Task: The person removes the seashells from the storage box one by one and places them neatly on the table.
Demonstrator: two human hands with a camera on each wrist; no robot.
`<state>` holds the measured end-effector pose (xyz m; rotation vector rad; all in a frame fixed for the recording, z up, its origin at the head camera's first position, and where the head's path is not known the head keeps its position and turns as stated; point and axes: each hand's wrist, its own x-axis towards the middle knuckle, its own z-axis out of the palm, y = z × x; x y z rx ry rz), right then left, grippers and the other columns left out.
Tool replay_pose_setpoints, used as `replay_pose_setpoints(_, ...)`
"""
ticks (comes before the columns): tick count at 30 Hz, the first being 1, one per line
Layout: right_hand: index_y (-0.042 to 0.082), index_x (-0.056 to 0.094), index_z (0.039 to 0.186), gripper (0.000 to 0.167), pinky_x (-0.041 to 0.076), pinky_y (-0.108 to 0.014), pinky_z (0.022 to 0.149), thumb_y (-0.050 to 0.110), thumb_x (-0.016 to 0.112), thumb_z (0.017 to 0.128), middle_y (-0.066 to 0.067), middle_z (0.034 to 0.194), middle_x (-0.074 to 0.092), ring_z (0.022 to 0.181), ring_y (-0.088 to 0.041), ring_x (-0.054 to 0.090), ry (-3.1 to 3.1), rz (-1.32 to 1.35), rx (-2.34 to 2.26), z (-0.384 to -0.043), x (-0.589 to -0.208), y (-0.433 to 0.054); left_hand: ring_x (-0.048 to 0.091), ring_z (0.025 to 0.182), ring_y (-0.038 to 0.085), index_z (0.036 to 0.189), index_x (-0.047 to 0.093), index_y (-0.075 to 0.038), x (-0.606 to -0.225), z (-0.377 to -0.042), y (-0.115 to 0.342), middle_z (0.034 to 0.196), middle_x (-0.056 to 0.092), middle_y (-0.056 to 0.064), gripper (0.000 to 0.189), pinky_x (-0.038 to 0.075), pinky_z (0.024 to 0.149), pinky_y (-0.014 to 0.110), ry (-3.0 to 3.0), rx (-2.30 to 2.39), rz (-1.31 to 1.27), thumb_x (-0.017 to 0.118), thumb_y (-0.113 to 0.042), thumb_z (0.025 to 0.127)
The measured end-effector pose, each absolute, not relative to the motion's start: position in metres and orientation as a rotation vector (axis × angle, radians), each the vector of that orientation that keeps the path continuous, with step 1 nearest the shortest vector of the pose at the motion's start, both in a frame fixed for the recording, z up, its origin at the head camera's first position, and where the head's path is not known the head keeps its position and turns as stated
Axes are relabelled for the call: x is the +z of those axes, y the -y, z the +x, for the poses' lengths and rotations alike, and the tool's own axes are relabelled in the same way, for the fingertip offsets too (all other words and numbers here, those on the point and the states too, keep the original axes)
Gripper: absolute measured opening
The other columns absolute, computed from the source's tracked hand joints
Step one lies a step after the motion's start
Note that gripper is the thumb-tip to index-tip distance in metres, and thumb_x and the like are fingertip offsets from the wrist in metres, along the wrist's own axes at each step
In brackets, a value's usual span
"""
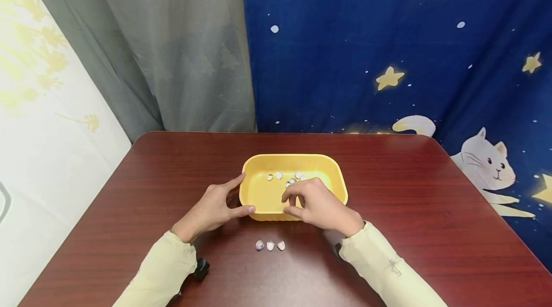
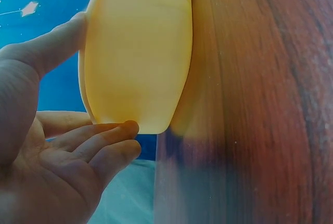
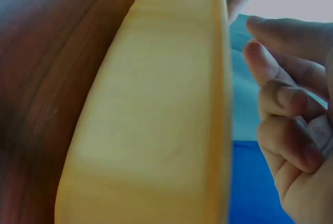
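A yellow plastic basin [image 1: 263, 197] stands on the table, with several small, shiny, whitish shell-like pieces [image 1: 279, 176] on its floor. My left hand [image 1: 211, 209] holds the basin's left end, the thumb on the near rim and the fingers against the end wall [image 2: 132, 78]. Over the near right part of the basin hangs my right hand [image 1: 321, 204], fingers bent and thumb apart from the index finger. Seen from the right wrist, that hand [image 3: 296, 99] is above the rim [image 3: 221, 78] with nothing visible between thumb and index fingertip. Its back hides part of the basin's floor.
Three similar pieces [image 1: 270, 245] lie in a short row on the dark red wooden table [image 1: 409, 211], in front of the basin. Behind the table hang a grey curtain [image 1: 198, 58] and a blue starry curtain [image 1: 336, 58]. Black straps [image 1: 201, 268] show at the wrists.
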<state>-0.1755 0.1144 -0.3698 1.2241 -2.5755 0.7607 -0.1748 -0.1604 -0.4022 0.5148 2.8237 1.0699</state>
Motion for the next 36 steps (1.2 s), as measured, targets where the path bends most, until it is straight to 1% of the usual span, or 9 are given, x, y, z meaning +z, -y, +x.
replay_pose_setpoints(6,0.012,0.074,0.083,0.007,0.046,-0.018,0.061,0.012,0.081,0.081,0.007,0.07,0.068,0.064,-0.009,0.06,2.607,1.024,0.693,-0.193,-0.38,-0.102,0.055,0.136,0.027,0.155,0.036,-0.002,-0.404,-0.175,0.161,0.155,0.046,0.017,0.095,0.05,0.108,0.044,-2.818,1.086,0.53,0.08,-0.046,0.083)
replay_pose_setpoints(11,0.011,0.074,0.082,0.007,0.045,-0.022,0.055,0.014,0.08,0.08,0.005,0.063,0.063,0.059,-0.009,0.056,2.769,0.8,0.593,-0.204,-0.389,-0.098,0.055,0.136,0.028,0.155,0.035,0.0,-0.405,-0.175,0.161,0.155,0.045,0.018,0.094,0.05,0.107,0.044,-2.81,1.104,0.568,0.08,-0.044,0.085)
replay_pose_setpoints(17,0.012,0.077,0.088,0.008,0.043,-0.026,0.05,0.013,0.079,0.08,0.004,0.058,0.064,0.053,-0.011,0.052,2.878,0.656,0.56,-0.215,-0.399,-0.1,0.055,0.136,0.027,0.155,0.035,-0.001,-0.403,-0.175,0.161,0.156,0.044,0.017,0.094,0.05,0.107,0.043,-2.807,1.096,0.57,0.079,-0.045,0.085)
replay_pose_setpoints(19,0.013,0.077,0.089,0.01,0.043,-0.028,0.049,0.012,0.079,0.08,0.002,0.062,0.066,0.052,-0.014,0.052,2.878,0.637,0.55,-0.217,-0.401,-0.1,0.055,0.136,0.028,0.155,0.035,-0.001,-0.403,-0.175,0.161,0.155,0.045,0.018,0.094,0.05,0.107,0.044,-2.811,1.088,0.573,0.079,-0.046,0.085)
replay_pose_setpoints(25,0.018,0.078,0.093,0.012,0.047,-0.032,0.051,0.012,0.076,0.082,-0.005,0.086,0.076,0.061,-0.02,0.058,2.951,0.595,0.445,-0.222,-0.404,-0.098,0.055,0.136,0.028,0.154,0.036,0.0,-0.402,-0.175,0.161,0.153,0.047,0.019,0.093,0.05,0.108,0.045,-2.827,1.063,0.573,0.079,-0.046,0.085)
replay_pose_setpoints(27,0.019,0.079,0.094,0.014,0.048,-0.034,0.051,0.012,0.075,0.083,-0.005,0.088,0.076,0.064,-0.021,0.059,2.974,0.575,0.406,-0.222,-0.403,-0.097,0.055,0.136,0.028,0.154,0.036,-0.001,-0.401,-0.175,0.161,0.153,0.048,0.018,0.093,0.049,0.109,0.045,-2.835,1.053,0.573,0.078,-0.046,0.085)
replay_pose_setpoints(29,0.02,0.079,0.091,0.014,0.047,-0.035,0.05,0.01,0.075,0.082,-0.004,0.085,0.075,0.064,-0.021,0.059,2.98,0.571,0.374,-0.222,-0.402,-0.096,0.055,0.136,0.028,0.154,0.037,-0.001,-0.401,-0.175,0.162,0.152,0.048,0.018,0.094,0.049,0.109,0.045,-2.846,1.04,0.573,0.078,-0.048,0.085)
replay_pose_setpoints(31,0.021,0.078,0.082,0.014,0.047,-0.035,0.05,0.007,0.073,0.082,-0.002,0.079,0.072,0.064,-0.021,0.059,2.97,0.576,0.349,-0.222,-0.401,-0.095,0.055,0.136,0.029,0.154,0.037,-0.001,-0.401,-0.175,0.162,0.152,0.049,0.018,0.094,0.049,0.109,0.046,-2.854,1.028,0.568,0.078,-0.048,0.085)
replay_pose_setpoints(36,0.022,0.068,0.062,0.027,0.042,-0.032,0.048,0.0,0.067,0.078,0.003,0.067,0.064,0.061,-0.016,0.054,2.936,0.599,0.311,-0.223,-0.401,-0.094,0.055,0.137,0.028,0.155,0.037,-0.002,-0.4,-0.176,0.163,0.152,0.05,0.017,0.094,0.049,0.109,0.046,-2.863,1.011,0.56,0.078,-0.05,0.084)
